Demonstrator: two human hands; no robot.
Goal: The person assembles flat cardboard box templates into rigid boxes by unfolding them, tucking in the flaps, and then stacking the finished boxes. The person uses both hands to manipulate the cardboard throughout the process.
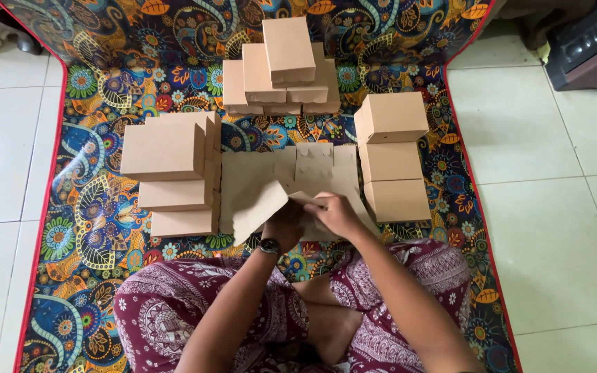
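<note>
A flat brown cardboard box blank (264,204) is tilted up in front of me, above a pile of flat blanks (291,169) on the patterned mat. My left hand (286,222), a dark watch on its wrist, grips the blank's lower edge from beneath. My right hand (336,213) holds the same blank at its right side, fingers folded over a flap. Both hands touch each other at the blank.
Folded brown boxes stand stacked at the left (171,162), at the back (281,65) and at the right (392,155). The colourful mat (98,228) with a red border lies on white floor tiles (554,207). My crossed legs in maroon printed trousers fill the near edge.
</note>
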